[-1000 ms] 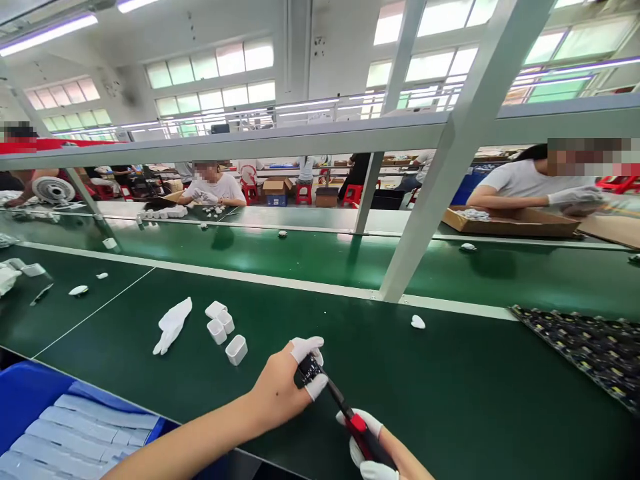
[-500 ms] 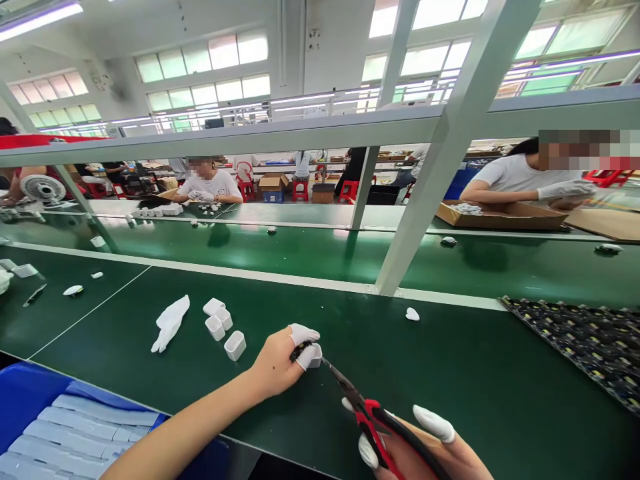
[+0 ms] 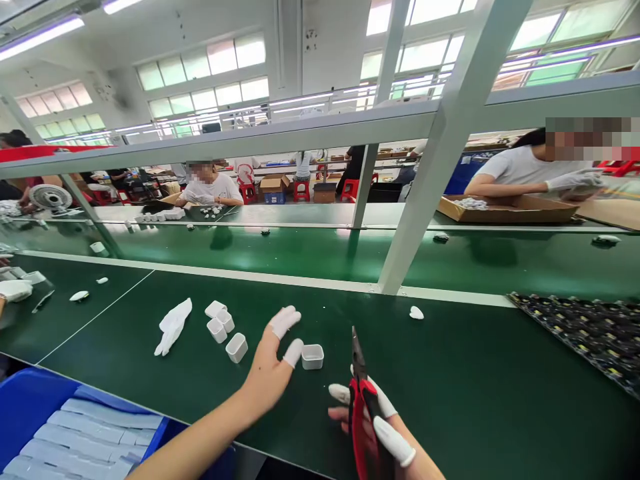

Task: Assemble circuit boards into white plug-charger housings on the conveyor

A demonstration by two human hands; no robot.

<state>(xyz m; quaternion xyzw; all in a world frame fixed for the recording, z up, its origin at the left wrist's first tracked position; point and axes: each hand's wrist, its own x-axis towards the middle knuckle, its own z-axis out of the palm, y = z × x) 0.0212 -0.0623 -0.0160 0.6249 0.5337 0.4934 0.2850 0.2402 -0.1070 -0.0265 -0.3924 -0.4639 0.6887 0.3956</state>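
The left forearm reaches in from the bottom edge, slanting up and to the right, with the left hand [image 3: 265,377] just above the green desk [image 3: 450,373]. Its grip is released: two white-capped fingers stretch forward and together, while the capped thumb stands apart, so a wide gap opens between them. The thumb tip is right at the left side of a white cup [image 3: 313,357], which stands upright with its mouth open; whether they touch cannot be told. The right forearm comes from the lower right, and the right hand [image 3: 387,430] has its grip wrapped around red-and-black pliers [image 3: 358,407], thumb along the right of the handles, fingers curled round to the left. The pliers' nose points away from the person, its tips close together, to the right of the cup. Left of the left hand lie a cluster of white cups [image 3: 217,331] and a crumpled white piece [image 3: 173,325]
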